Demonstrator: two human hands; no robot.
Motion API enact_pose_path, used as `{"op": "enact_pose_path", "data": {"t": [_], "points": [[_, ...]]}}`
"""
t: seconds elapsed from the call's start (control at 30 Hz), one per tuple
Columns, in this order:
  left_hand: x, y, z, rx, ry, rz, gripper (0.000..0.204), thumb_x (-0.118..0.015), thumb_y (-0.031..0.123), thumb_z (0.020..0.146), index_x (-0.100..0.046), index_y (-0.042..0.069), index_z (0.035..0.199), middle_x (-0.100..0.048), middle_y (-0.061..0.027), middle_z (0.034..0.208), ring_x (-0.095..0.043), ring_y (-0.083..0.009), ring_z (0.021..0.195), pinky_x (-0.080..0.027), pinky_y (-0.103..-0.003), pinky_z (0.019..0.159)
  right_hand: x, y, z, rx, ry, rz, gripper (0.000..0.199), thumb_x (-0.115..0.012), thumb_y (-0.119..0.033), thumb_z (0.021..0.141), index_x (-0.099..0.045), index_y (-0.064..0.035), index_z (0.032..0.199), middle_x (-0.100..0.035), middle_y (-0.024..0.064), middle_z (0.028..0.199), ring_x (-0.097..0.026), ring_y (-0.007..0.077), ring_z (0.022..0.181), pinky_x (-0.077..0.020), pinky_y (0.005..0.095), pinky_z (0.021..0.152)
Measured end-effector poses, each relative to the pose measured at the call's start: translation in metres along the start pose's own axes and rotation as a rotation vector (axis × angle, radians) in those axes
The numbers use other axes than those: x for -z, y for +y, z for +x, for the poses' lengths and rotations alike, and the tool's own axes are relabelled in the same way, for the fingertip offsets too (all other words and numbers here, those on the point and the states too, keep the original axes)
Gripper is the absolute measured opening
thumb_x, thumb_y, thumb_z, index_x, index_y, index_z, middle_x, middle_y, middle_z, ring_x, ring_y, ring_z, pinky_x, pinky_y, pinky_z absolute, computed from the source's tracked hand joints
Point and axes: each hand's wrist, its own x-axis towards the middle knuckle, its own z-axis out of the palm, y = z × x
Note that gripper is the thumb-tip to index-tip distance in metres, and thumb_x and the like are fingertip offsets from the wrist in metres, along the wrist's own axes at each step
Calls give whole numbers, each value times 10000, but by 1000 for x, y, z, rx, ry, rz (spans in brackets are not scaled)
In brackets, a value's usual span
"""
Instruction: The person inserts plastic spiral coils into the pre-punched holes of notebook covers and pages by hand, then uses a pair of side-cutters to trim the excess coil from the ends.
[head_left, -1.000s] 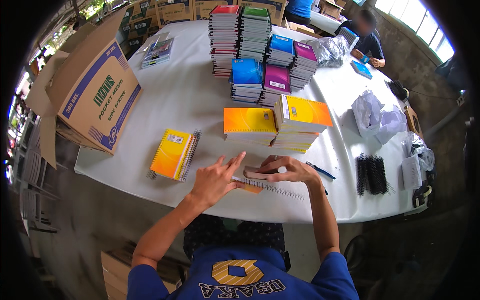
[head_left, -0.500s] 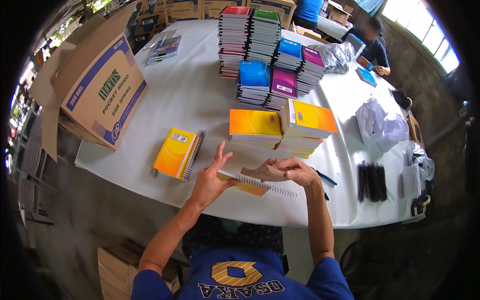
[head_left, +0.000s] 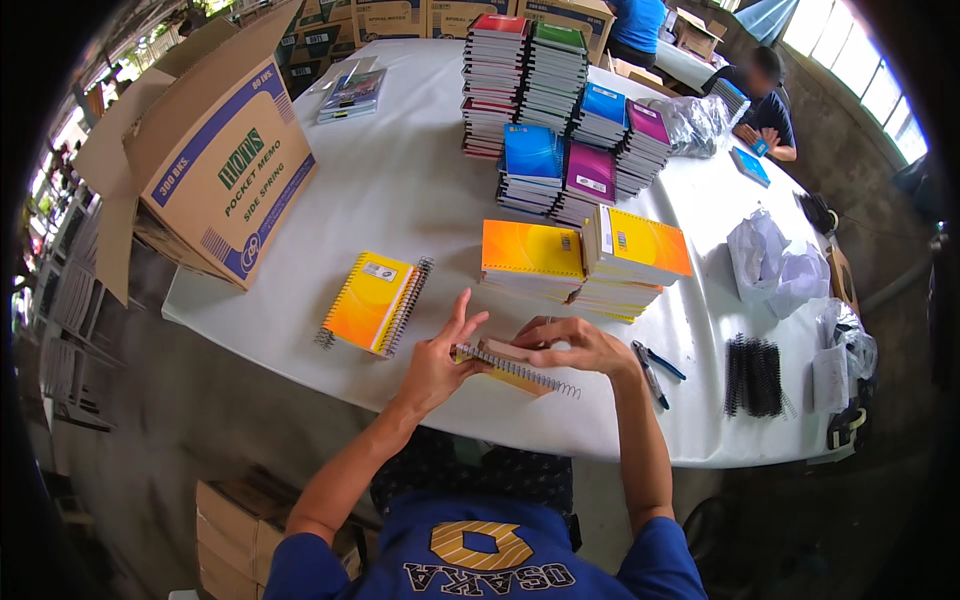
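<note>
Near the table's front edge, my left hand (head_left: 438,368) pinches the left end of a small yellow-orange notebook (head_left: 518,379), its index finger raised. A wire spiral coil (head_left: 556,385) runs along the notebook's upper edge, and its loose end sticks out past the right corner. My right hand (head_left: 580,345) is closed on a flat tan piece (head_left: 505,350), held against or just over the coil; its exact kind is unclear. Left of my hands lie yellow-orange spiral notebooks (head_left: 370,303) with coils along their sides. Pliers (head_left: 652,374) and another blue-handled tool (head_left: 667,364) rest beside my right wrist.
Ahead stand stacks of yellow notebooks (head_left: 532,250), with blue, purple, red and green stacks (head_left: 495,75) behind. A large open carton (head_left: 235,180) is at the left. Black coils (head_left: 755,377) and plastic bags (head_left: 775,265) lie right. Another person (head_left: 765,105) handles blue notebooks at the far right.
My right hand has moved left and down along the coil with the tan piece, and less of the coil sticks out past the notebook. The view has shifted slightly, showing the pliers more fully.
</note>
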Motion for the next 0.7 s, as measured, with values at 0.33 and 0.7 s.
{"op": "enact_pose_path", "data": {"t": [0.33,0.7], "points": [[24,-18,9,-36,-319,-127,762,-742,301,883,-379,19,1490,-595,-139,1371,-528,-246,1317,-438,-317,1056,1,4,-20,-84,278,-11,500,-748,-438,832,-733,-45,1141,-680,143,1101,-635,255,974,-500,345,880],[22,-9,-7,-148,-323,37,622,-685,124,888,-454,93,1464,-470,-70,1510,-289,-353,1471,-173,-517,1190,-16,52,-116,-378,735,-855,682,-802,-341,786,-539,-160,1389,-429,158,1437,-379,357,1343,-264,502,1119]]}}
